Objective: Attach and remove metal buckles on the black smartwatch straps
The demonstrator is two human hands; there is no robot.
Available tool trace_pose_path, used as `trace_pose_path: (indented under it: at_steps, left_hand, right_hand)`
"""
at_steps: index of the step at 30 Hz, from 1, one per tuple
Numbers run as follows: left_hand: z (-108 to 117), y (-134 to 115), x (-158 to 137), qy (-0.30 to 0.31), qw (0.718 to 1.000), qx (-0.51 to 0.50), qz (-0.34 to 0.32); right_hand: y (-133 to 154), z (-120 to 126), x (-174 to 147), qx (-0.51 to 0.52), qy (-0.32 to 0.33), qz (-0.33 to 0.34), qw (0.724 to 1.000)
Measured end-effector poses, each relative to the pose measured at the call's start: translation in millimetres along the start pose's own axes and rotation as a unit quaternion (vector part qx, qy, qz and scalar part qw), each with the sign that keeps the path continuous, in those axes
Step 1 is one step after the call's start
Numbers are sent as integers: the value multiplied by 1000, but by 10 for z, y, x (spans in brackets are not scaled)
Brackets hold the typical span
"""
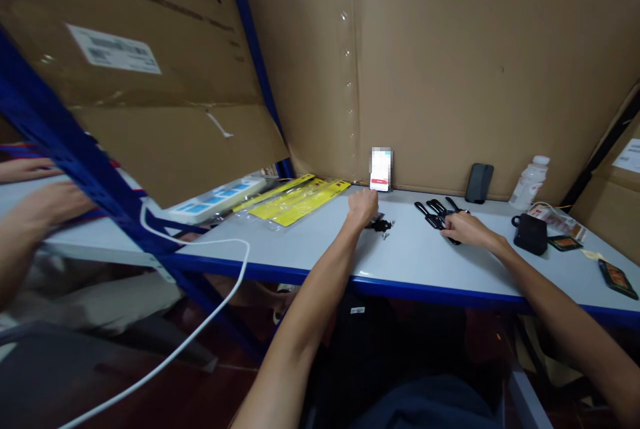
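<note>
My left hand (363, 208) is closed over the middle of the table, its fingertips turned away from view. Beside it lie small black parts (381, 224) and a few tiny silver pieces (385, 236) that look like screws. Farther right, my right hand (465, 228) rests at a group of slim black pieces (434, 214) with rounded, loop-like ends. Its fingers are closed on one of these black pieces, whose end pokes out below them. What the left fingers hold, if anything, is hidden.
Yellow-carded clear packages (300, 202) and a white power strip (220, 199) lie left. A lit phone (381, 172) leans on the cardboard wall (430, 69). A dark phone (479, 182), bottle (529, 184) and black case (531, 234) stand right. Another person's hand (65, 202) is far left.
</note>
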State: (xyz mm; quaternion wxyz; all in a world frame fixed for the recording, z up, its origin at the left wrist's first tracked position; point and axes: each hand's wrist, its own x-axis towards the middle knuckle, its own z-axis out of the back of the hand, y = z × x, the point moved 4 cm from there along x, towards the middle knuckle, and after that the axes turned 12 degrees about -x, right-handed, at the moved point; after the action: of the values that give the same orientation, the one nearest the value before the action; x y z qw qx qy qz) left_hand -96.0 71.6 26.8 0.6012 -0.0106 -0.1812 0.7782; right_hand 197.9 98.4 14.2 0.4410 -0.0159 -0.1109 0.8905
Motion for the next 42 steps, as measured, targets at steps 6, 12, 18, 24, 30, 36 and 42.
trace_pose_path:
  at_steps: [6, 12, 18, 24, 30, 36, 42]
  left_hand:
    - [53, -44, 102, -24, 980, -189, -50]
    - [-311, -537, 26, 201, 826, -493, -184]
    - [-577, -719, 6, 178, 798, -544, -188]
    - [-660, -784, -8, 162, 788, -563, -190]
    - [-614, -794, 5, 148, 822, -506, -214]
    - [-448, -731, -6, 94, 818, -541, -172]
    - [-442, -768, -132, 167, 790, -575, -135]
  right_hand:
    - [24, -34, 6, 13, -4, 15, 1000]
    - [55, -48, 14, 37, -9, 41, 998]
    - [88, -28, 7, 66, -6, 65, 996]
    - [108, -10, 13, 79, -12, 84, 993]
    - [107, -14, 13, 80, -12, 79, 994]
    - [105, -15, 9, 80, -5, 69, 994]
    - [194, 74, -47, 47, -79, 37, 995]
